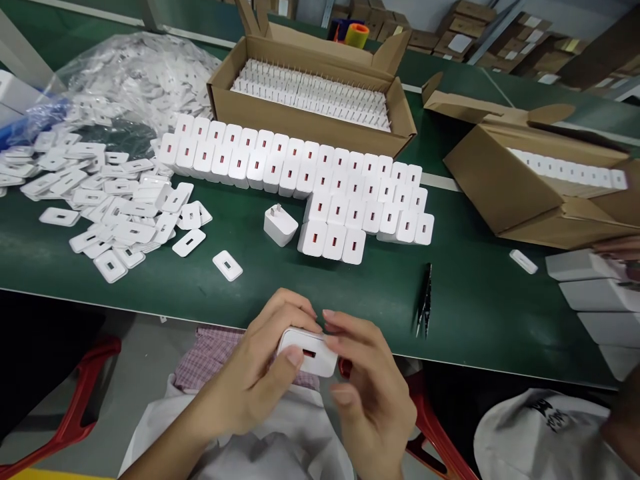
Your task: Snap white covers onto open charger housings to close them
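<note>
My left hand [260,373] is closed round a white USB charger [320,363], its thumb lying on the port face beside the slot. The charger is held over the table's front edge with the port side turned up. Against its right end are the fingertips of my right hand [373,387], whose thumb stands apart from it. On the table beyond, one charger [281,225] lies with its metal prongs showing. Behind it, rows of upright chargers [315,170] are packed together with reddish ports up. To the left is a heap of loose white face plates [120,207].
Black tweezers [425,300] lie on the green table [250,300]. An open carton [320,110] of pronged chargers stands behind the rows. A clear bag [145,73] of white parts is at back left. At right are a tilted carton [500,173], stacked white boxes [600,293] and another person.
</note>
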Demonstrator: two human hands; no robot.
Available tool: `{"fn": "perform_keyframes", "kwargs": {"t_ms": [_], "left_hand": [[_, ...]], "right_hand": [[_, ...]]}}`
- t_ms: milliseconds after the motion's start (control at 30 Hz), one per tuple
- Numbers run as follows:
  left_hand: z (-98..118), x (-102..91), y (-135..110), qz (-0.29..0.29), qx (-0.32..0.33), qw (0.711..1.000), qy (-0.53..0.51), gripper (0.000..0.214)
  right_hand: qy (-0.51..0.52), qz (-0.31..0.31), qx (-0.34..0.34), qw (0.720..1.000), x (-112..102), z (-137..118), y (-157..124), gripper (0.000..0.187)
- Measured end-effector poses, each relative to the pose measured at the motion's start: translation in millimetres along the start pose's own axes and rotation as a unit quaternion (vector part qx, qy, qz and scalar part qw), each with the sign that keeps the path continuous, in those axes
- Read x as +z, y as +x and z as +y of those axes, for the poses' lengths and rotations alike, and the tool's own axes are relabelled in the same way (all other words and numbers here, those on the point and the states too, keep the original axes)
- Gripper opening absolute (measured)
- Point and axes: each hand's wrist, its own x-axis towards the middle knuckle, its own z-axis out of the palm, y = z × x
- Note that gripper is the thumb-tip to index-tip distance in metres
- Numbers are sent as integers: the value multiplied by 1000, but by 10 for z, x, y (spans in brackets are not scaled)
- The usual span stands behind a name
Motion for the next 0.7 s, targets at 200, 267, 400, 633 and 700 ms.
{"fn": "perform_keyframes", "kwargs": {"t_ms": [200, 267, 400, 633, 700], "left_hand": [[-59, -2, -20, 29, 130, 987, 89, 28], [-67, 7, -25, 30, 140, 983, 114, 28], [-62, 39, -25, 31, 163, 974, 154, 28], [-60, 38, -28, 35, 174, 963, 202, 28], [-78, 39, -40, 35, 166, 965, 198, 28]], "right_hand": [[243, -81, 323, 911, 46, -92, 57, 51], [290, -83, 354, 885, 53, -125, 79, 55], [314, -62, 319, 892, 98, -139, 65, 45], [341, -46, 282, 896, 177, -94, 26, 19], [350, -45, 281, 892, 183, -102, 45, 17]]}}
